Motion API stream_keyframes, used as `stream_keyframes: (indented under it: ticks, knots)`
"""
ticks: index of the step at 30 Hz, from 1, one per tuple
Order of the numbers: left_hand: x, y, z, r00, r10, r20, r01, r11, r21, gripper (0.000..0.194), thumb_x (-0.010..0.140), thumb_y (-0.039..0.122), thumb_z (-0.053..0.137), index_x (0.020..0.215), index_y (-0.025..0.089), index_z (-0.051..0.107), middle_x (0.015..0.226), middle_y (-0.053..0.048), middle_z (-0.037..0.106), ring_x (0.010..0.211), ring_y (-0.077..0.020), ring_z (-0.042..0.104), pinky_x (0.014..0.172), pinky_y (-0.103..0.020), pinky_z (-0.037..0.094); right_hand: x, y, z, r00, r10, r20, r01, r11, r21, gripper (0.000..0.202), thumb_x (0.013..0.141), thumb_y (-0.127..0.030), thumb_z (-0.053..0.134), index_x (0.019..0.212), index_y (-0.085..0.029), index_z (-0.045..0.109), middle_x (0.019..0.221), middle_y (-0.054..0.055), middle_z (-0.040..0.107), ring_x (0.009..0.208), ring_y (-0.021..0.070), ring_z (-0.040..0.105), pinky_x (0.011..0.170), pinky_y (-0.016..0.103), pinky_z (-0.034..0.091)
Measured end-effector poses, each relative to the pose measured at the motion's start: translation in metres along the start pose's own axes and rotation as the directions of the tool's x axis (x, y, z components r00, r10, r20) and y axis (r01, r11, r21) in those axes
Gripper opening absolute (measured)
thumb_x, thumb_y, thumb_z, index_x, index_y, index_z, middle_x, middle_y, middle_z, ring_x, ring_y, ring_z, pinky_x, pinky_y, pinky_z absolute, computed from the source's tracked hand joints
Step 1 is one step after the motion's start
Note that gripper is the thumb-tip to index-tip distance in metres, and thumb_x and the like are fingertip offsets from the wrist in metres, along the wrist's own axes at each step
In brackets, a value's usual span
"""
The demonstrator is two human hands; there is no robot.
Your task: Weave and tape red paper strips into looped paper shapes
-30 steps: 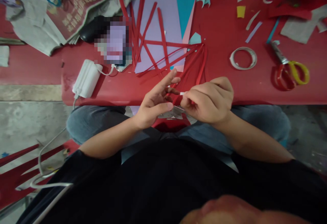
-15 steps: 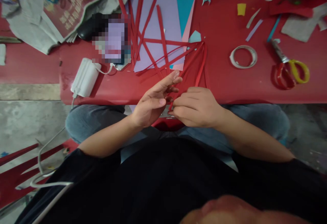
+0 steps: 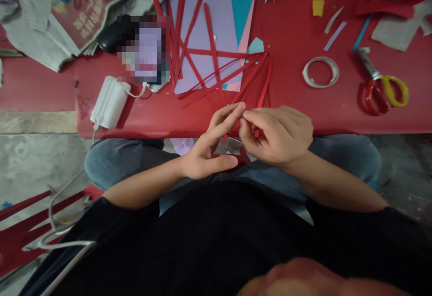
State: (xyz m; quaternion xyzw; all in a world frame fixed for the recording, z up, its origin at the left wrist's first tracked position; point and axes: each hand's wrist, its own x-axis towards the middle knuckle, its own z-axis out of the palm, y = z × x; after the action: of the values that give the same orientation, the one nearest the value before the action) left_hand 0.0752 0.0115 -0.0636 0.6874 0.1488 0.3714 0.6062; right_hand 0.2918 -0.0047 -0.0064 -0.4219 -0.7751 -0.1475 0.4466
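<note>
At the near edge of the red table (image 3: pixel 286 84), my left hand (image 3: pixel 199 154) is held palm inward, its fingers stretched out and its thumb apart. My right hand (image 3: pixel 283 134) pinches thumb and forefinger together at the left forefinger's tip. Whatever lies in that pinch is too small or hidden to make out. Just beyond both hands, several narrow red paper strips (image 3: pixel 219 55) spread over a lilac sheet (image 3: pixel 194 21) and meet in a point at their right end. A short red strip end (image 3: pixel 224 140) shows below, between the hands.
On the right lie a tape roll (image 3: pixel 320 85), scissors (image 3: pixel 373 72) with red and yellow handles, and paper scraps (image 3: pixel 317 7). To the left are a white power bank (image 3: pixel 110 102) with a cable, a black rounded object (image 3: pixel 113 37), a blurred-out patch and crumpled newspaper (image 3: pixel 40 30).
My right hand has turned and risen slightly, its pinch now at the left fingertips. My left thumb has dropped away from the fingers.
</note>
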Motion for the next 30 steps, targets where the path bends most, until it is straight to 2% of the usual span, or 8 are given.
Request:
stream_keyframes:
  ticks: [5, 9, 11, 16, 19, 23, 27, 30]
  knots:
    - [-0.001, 0.000, -0.001, 0.999, -0.007, 0.052, 0.003, 0.997, 0.073, 0.116, 0.092, 0.072, 0.084, 0.186, 0.044, 0.020, 0.197, 0.000, 0.017, 0.183, -0.0459, 0.013, 0.150, -0.071, 0.024, 0.001, -0.001, -0.002, 0.999, 0.017, 0.047, -0.014, 0.998, -0.059, 0.009, 0.098, -0.019, 0.076, 0.105, -0.023, 0.070, 0.073, -0.002, 0.076, 0.059, 0.0162, 0.064, 0.056, 0.039, 0.044]
    - [0.000, 0.005, -0.001, 0.996, -0.032, 0.086, 0.028, 0.999, 0.043, 0.111, 0.096, 0.070, 0.080, 0.186, 0.044, 0.020, 0.197, 0.002, 0.010, 0.185, -0.0453, 0.003, 0.152, -0.070, 0.012, 0.002, -0.001, -0.004, 0.991, 0.078, 0.109, -0.072, 0.996, -0.060, 0.008, 0.099, -0.019, 0.071, 0.099, -0.025, 0.066, 0.069, -0.003, 0.070, 0.056, 0.0165, 0.057, 0.058, 0.040, 0.041]
    - [0.001, 0.006, -0.001, 0.997, -0.033, 0.069, 0.032, 0.999, 0.019, 0.106, 0.097, 0.069, 0.079, 0.185, 0.043, 0.026, 0.197, 0.001, 0.011, 0.184, -0.0460, 0.004, 0.153, -0.068, 0.014, 0.003, -0.001, -0.007, 0.986, 0.105, 0.129, -0.100, 0.994, -0.043, 0.009, 0.101, -0.018, 0.069, 0.100, -0.026, 0.065, 0.070, -0.003, 0.069, 0.057, 0.0177, 0.058, 0.060, 0.040, 0.042]
    - [0.001, 0.004, -0.005, 1.000, -0.026, -0.018, 0.026, 1.000, -0.018, 0.096, 0.098, 0.069, 0.078, 0.181, 0.043, 0.038, 0.193, -0.001, 0.023, 0.181, -0.0469, 0.020, 0.151, -0.067, 0.027, 0.007, 0.006, -0.020, 0.953, 0.210, 0.219, -0.196, 0.977, -0.082, 0.011, 0.107, -0.022, 0.061, 0.099, -0.029, 0.066, 0.077, 0.001, 0.074, 0.061, 0.0198, 0.060, 0.065, 0.042, 0.047]
    - [0.001, 0.004, -0.007, 0.998, -0.040, -0.053, 0.039, 0.999, -0.023, 0.091, 0.099, 0.070, 0.077, 0.179, 0.044, 0.042, 0.192, -0.001, 0.026, 0.180, -0.0464, 0.022, 0.149, -0.066, 0.031, 0.011, 0.009, -0.025, 0.952, 0.199, 0.232, -0.199, 0.980, -0.023, 0.008, 0.106, -0.022, 0.064, 0.104, -0.029, 0.068, 0.082, 0.001, 0.078, 0.065, 0.0197, 0.065, 0.066, 0.041, 0.050]
    - [0.001, 0.008, -0.006, 0.998, -0.051, -0.041, 0.052, 0.998, 0.023, 0.093, 0.099, 0.070, 0.077, 0.180, 0.045, 0.040, 0.193, -0.001, 0.025, 0.181, -0.0450, 0.023, 0.149, -0.064, 0.034, 0.010, 0.006, -0.019, 0.968, 0.146, 0.204, -0.169, 0.981, 0.100, 0.008, 0.103, -0.024, 0.074, 0.110, -0.027, 0.071, 0.082, -0.001, 0.080, 0.065, 0.0176, 0.068, 0.062, 0.037, 0.049]
    - [0.003, 0.012, -0.005, 0.999, -0.035, -0.007, 0.035, 0.993, 0.108, 0.098, 0.098, 0.070, 0.078, 0.182, 0.043, 0.035, 0.193, -0.003, 0.023, 0.180, -0.0458, 0.023, 0.147, -0.066, 0.035, 0.006, 0.002, -0.012, 0.972, 0.153, 0.179, -0.172, 0.981, 0.091, 0.009, 0.101, -0.019, 0.073, 0.107, -0.026, 0.071, 0.079, -0.003, 0.078, 0.060, 0.0150, 0.063, 0.060, 0.036, 0.045]
    - [0.004, 0.016, -0.005, 0.999, -0.034, 0.007, 0.032, 0.985, 0.170, 0.095, 0.101, 0.069, 0.075, 0.182, 0.044, 0.034, 0.193, -0.004, 0.024, 0.180, -0.0455, 0.024, 0.148, -0.069, 0.033, 0.007, 0.003, -0.014, 0.973, 0.139, 0.185, -0.159, 0.983, 0.097, 0.009, 0.101, -0.017, 0.070, 0.100, -0.026, 0.068, 0.074, -0.004, 0.073, 0.059, 0.0143, 0.058, 0.060, 0.036, 0.043]
